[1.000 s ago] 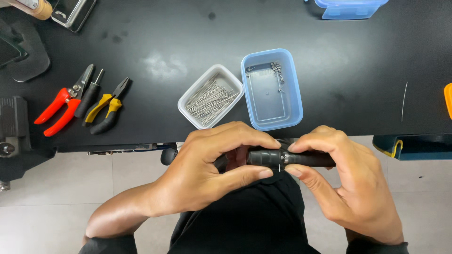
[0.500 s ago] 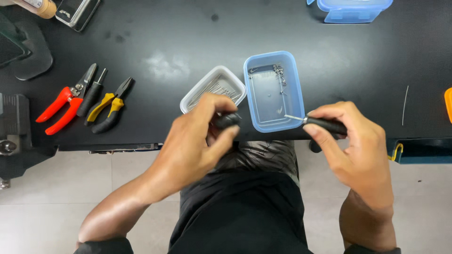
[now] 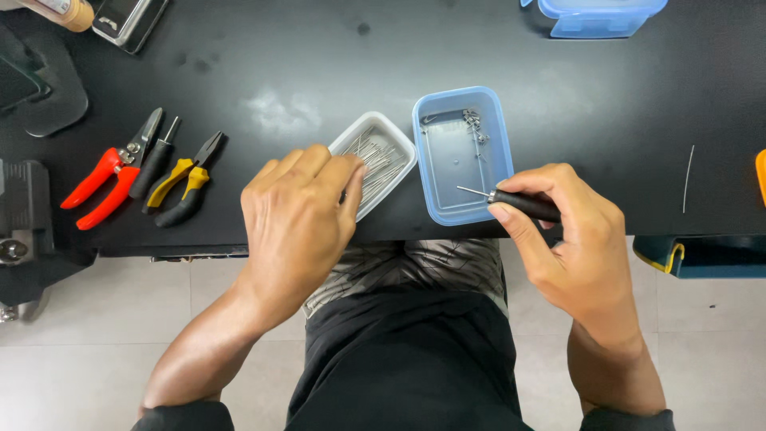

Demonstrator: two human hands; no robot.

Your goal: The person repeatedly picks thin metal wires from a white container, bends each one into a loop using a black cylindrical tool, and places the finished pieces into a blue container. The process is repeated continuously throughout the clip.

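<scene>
On the black bench [image 3: 558, 96] we take the blue tray [image 3: 463, 156] as our landmark. It holds a few small metal bits at its far end. Touching its left side sits one white tray [image 3: 375, 160] full of thin pins. Our left hand [image 3: 295, 215] covers that tray's near corner, fingers curled; what they hold is hidden. Our right hand [image 3: 574, 239] pinches a black-handled tool [image 3: 519, 203], its needle tip over the blue tray. Far left lie two pliers [image 3: 136, 179].

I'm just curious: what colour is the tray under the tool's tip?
Light blue plastic tray, seen in the head view; right hand holds the black-handled tool.
</scene>
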